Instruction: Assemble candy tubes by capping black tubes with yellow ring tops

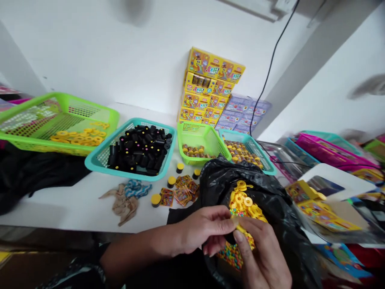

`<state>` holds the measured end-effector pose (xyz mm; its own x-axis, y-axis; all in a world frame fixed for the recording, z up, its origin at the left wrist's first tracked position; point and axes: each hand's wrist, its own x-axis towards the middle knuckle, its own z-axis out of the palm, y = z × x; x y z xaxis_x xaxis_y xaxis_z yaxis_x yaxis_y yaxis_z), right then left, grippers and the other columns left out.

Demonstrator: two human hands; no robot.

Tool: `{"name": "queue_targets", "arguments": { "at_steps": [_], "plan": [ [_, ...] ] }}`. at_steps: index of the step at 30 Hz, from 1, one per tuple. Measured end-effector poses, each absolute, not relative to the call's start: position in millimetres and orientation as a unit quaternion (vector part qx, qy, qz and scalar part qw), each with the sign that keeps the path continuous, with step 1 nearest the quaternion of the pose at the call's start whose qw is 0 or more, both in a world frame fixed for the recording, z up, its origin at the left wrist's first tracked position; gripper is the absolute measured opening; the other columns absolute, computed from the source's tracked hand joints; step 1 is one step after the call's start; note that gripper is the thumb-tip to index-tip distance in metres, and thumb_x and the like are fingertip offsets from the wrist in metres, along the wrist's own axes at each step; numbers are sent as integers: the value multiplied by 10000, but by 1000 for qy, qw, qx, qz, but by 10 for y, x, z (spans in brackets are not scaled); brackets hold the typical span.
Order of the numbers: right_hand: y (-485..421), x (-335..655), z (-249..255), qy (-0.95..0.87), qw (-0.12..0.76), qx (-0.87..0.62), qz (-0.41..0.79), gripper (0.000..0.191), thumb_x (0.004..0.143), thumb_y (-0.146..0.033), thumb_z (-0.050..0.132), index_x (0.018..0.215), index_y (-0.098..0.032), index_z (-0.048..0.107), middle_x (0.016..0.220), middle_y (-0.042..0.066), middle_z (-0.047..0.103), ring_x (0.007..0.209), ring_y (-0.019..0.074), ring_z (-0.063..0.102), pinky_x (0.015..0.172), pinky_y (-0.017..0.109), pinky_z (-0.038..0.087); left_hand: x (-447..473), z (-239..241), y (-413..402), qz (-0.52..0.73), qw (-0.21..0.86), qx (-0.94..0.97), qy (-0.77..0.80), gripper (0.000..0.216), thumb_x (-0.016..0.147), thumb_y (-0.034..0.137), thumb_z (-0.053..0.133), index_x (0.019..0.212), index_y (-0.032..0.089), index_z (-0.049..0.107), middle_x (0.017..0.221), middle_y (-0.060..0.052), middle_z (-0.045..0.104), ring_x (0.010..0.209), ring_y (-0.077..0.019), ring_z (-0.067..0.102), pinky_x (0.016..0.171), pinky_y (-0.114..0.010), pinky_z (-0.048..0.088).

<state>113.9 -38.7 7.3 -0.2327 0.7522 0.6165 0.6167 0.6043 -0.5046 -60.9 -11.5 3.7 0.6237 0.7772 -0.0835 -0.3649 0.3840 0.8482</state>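
Fingers (225, 227) of left hand (202, 233) and right hand (263, 260) pinch a small yellow piece (240, 228) above the black bag (216, 180); a light, steady grip looks wisest.

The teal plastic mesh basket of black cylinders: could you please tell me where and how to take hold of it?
Probably by the flared rim of the teal plastic mesh basket, fingers hooked under it on two opposite sides, coming from above. The rim juts out all round, and the loose black cylinders heaped inside call for a level, two-handed lift.
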Motion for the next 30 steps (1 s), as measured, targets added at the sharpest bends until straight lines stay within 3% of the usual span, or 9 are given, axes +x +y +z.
{"name": "queue_targets", "arguments": {
  "at_steps": [3, 6, 11, 16, 23, 27, 30],
  "plan": [
    [-373, 1094, 126, -770, 455, -431, 120, 193, 937, -255, 585, 1120, -248, 646, 1058, 52, 619, 969, 208, 617, 833, 314, 514, -696, 16, -80, 317, 812, 439, 219, 383, 799, 462, 715, 1019, 186, 568, 633, 33, 619, 374, -84, 516, 333, -170, 352],
    [-355, 1059, 132, -781, 438, -418, 155, 200, 946, -259, 555, 1107, -267, 673, 1068, 50, 650, 984, 217, 633, 824, 314, 527, -797, 40, -105, 323, 778, 471, 261, 363, 717, 387, 796, 941, 179, 599, 647, 39, 593, 440, -83, 532, 378, -169, 345],
    [-317, 1059, 19, -733, 439, -464, 236, 191, 936, -301, 576, 1073, -254, 700, 1045, 63, 696, 948, 236, 669, 833, 348, 537, -1159, 28, -217, 451, 589, 518, 426, 301, 659, 335, 833, 786, 146, 637, 748, 27, 506, 612, -72, 460, 516, -184, 329],
    [-271, 1030, -80, -693, 442, -475, 315, 148, 916, -327, 620, 995, -244, 714, 870, 32, 713, 799, 195, 675, 752, 308, 527, -1476, -307, -294, 465, 388, 557, 568, 196, 714, 268, 736, 828, 152, 626, 799, -6, 559, 673, -118, 497, 580, -217, 382],
    [-258, 933, -14, -732, 409, -447, 312, 112, 908, -298, 627, 958, -254, 717, 829, 9, 698, 751, 168, 664, 689, 258, 515, -1437, -243, -126, 475, 263, 578, 609, 180, 796, 274, 641, 922, 181, 554, 811, -11, 590, 712, -150, 574, 638, -245, 459],
    [-244, 897, 10, -759, 404, -425, 283, 102, 915, -283, 617, 943, -256, 711, 819, 2, 691, 741, 157, 665, 667, 239, 514, -1339, -155, 345, 328, 97, 675, 653, 248, 815, 162, 560, 1060, 169, 526, 985, -77, 616, 861, -200, 608, 769, -305, 495],
    [-250, 903, 15, -766, 405, -427, 257, 105, 920, -283, 610, 941, -252, 709, 813, 5, 692, 742, 161, 669, 683, 245, 522, -1256, -195, 665, 242, 63, 708, 661, 257, 798, 72, 518, 1040, 149, 557, 1012, -127, 617, 961, -260, 602, 844, -366, 488]
  ]
}}
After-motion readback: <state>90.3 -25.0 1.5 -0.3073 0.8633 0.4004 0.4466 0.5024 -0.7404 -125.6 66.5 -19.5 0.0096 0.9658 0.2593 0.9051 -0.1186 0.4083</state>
